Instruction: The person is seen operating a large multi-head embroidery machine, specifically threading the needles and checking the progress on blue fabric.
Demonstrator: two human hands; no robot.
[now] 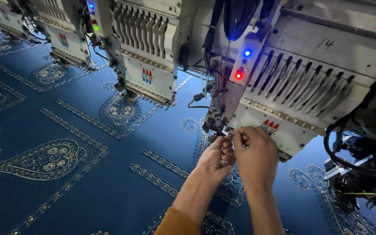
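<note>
Fabric (88, 191): spread beneath the machine heads
Embroidery heads: near head (283, 100) right, next head (146, 56) left, behind
Hands: left hand (217, 160) beside right hand (256, 154), at near head's underside

Fabric (109, 191) is deep blue w/ gold & silver embroidery: heart-like paisley motifs, round medallions, narrow bands of small looped ornaments running diagonally. Nearest embroidery head (283, 100) is off-white/cream, w/ a small red-and-blue emblem on its front plate, a row of dark slots above. Its side panel (242, 65) shows one blue light over one red light. Next head (146, 56) same cream, same red-blue emblem; its panel lights (93, 19) go blue, red, green. Cables (236, 17) black. Sleeve (177, 224) at left hand's (216, 161) forearm is mustard-orange. Right hand (255, 156) bare, no sleeve seen.
</note>
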